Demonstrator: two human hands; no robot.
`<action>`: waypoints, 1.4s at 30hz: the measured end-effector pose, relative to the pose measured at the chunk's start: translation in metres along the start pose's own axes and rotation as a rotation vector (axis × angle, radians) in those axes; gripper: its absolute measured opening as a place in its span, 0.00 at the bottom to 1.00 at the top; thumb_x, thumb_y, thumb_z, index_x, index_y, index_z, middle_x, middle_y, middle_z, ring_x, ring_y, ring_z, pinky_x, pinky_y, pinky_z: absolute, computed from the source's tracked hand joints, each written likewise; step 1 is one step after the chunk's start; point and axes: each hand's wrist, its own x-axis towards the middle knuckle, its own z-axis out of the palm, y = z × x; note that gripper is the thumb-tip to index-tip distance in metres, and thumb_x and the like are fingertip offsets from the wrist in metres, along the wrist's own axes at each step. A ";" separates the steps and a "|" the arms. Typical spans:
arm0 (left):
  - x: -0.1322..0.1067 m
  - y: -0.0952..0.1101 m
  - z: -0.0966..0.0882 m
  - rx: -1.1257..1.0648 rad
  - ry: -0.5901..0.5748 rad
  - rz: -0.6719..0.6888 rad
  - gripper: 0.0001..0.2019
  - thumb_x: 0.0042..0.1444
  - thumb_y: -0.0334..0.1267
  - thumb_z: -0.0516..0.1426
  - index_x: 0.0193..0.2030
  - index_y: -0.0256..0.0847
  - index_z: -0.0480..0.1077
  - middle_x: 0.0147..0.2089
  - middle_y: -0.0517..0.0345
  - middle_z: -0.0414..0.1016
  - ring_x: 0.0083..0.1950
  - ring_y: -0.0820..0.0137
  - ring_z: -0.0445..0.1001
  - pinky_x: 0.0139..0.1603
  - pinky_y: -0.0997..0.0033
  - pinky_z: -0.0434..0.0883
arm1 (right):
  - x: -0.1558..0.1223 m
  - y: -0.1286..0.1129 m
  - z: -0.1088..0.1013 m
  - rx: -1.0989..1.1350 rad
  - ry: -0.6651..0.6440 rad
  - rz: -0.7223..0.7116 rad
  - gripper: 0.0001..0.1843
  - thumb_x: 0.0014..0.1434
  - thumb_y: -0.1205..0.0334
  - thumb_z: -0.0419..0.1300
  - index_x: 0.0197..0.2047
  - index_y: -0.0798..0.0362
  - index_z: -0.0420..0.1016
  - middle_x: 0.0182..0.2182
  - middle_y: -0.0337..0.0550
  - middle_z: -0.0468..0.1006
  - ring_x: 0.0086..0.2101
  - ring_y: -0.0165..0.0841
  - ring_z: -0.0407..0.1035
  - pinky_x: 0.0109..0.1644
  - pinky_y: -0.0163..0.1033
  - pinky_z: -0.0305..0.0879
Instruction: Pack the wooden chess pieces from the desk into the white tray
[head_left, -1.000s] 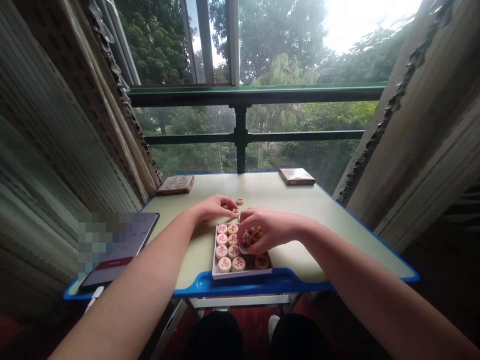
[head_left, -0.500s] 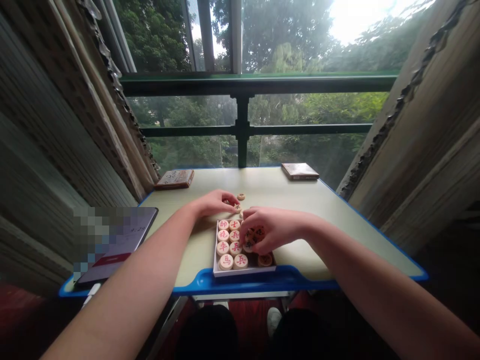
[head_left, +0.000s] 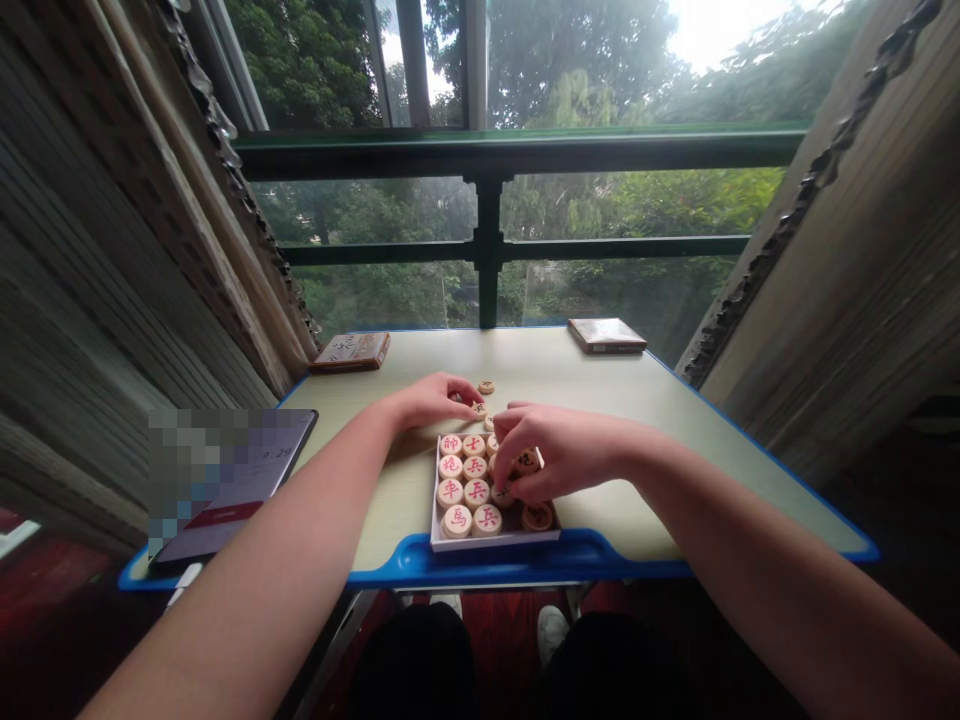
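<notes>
A shallow white box [head_left: 495,543] of round wooden xiangqi pieces lies at the table's near edge. Red-marked pieces fill its two left columns, including a soldier piece [head_left: 487,519]; dark-marked ones are on the right. My right hand [head_left: 559,450] reaches over the box, thumb and fingers closed on a dark-marked xiangqi piece [head_left: 501,494] in the third column, and partly covers its neighbours. Just beyond the box, my left hand [head_left: 442,398] has its fingertips closed at a xiangqi piece [head_left: 479,409] on the table. Another loose piece [head_left: 487,387] lies farther back.
A tablet [head_left: 247,490] with a white cable lies left of my left forearm. Two flat boxes sit at the far corners, a patterned box [head_left: 351,351] left and a lighter box [head_left: 606,335] right. The blue-edged table [head_left: 675,380] stands before a railed window, between curtains.
My right fingers have lifted and shifted slightly right, uncovering more of the dark-marked piece in the third column. My left hand stays by the loose pieces. The view has tilted slightly.
</notes>
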 end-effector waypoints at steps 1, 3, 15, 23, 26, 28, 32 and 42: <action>0.000 0.000 0.000 -0.002 0.000 0.001 0.20 0.40 0.44 0.61 0.40 0.36 0.74 0.37 0.53 0.75 0.40 0.64 0.70 0.40 0.68 0.65 | -0.001 -0.001 0.000 -0.024 0.014 -0.004 0.09 0.46 0.71 0.62 0.31 0.52 0.80 0.27 0.40 0.68 0.34 0.31 0.62 0.43 0.36 0.59; 0.001 -0.001 0.000 -0.012 0.001 0.004 0.19 0.40 0.44 0.61 0.40 0.36 0.74 0.37 0.52 0.75 0.40 0.64 0.70 0.40 0.68 0.64 | -0.003 -0.003 0.000 -0.063 0.044 -0.009 0.08 0.46 0.70 0.62 0.30 0.51 0.80 0.25 0.40 0.68 0.33 0.30 0.62 0.44 0.37 0.59; 0.003 -0.005 0.000 -0.050 -0.004 -0.002 0.19 0.39 0.43 0.62 0.39 0.36 0.74 0.38 0.51 0.76 0.42 0.63 0.71 0.43 0.66 0.65 | 0.000 -0.002 0.004 -0.094 -0.014 -0.064 0.09 0.46 0.71 0.60 0.27 0.51 0.81 0.20 0.38 0.68 0.28 0.28 0.58 0.41 0.33 0.58; -0.003 0.008 -0.006 -0.244 0.105 0.018 0.17 0.39 0.39 0.64 0.38 0.35 0.73 0.38 0.51 0.76 0.40 0.67 0.72 0.45 0.64 0.67 | 0.001 0.013 -0.004 -0.060 0.232 0.107 0.07 0.50 0.68 0.59 0.32 0.54 0.79 0.25 0.41 0.69 0.29 0.29 0.61 0.34 0.34 0.58; -0.007 0.018 -0.006 -0.332 0.081 0.055 0.18 0.39 0.38 0.65 0.38 0.35 0.72 0.37 0.51 0.76 0.40 0.67 0.72 0.46 0.63 0.67 | 0.005 0.027 -0.002 -0.181 0.506 0.234 0.08 0.51 0.64 0.59 0.34 0.55 0.78 0.27 0.43 0.69 0.32 0.32 0.62 0.36 0.36 0.58; -0.009 0.023 -0.004 -0.370 0.049 0.079 0.18 0.38 0.38 0.65 0.38 0.35 0.73 0.37 0.52 0.76 0.40 0.67 0.72 0.47 0.62 0.67 | 0.007 0.035 0.002 -0.222 0.585 0.223 0.10 0.51 0.62 0.61 0.38 0.54 0.76 0.29 0.44 0.70 0.34 0.33 0.62 0.37 0.37 0.58; -0.011 0.026 -0.002 -0.405 0.018 0.089 0.18 0.37 0.38 0.66 0.37 0.36 0.73 0.37 0.53 0.76 0.40 0.67 0.72 0.48 0.61 0.66 | 0.009 0.041 0.007 -0.227 0.604 0.196 0.12 0.51 0.58 0.61 0.40 0.53 0.75 0.29 0.42 0.69 0.33 0.32 0.62 0.36 0.36 0.58; -0.013 0.026 -0.002 -0.423 -0.043 0.058 0.21 0.37 0.38 0.66 0.40 0.36 0.73 0.37 0.53 0.76 0.40 0.68 0.72 0.45 0.65 0.65 | 0.008 0.030 -0.001 -0.037 0.527 0.298 0.12 0.49 0.59 0.61 0.37 0.56 0.75 0.25 0.37 0.66 0.25 0.25 0.59 0.30 0.32 0.54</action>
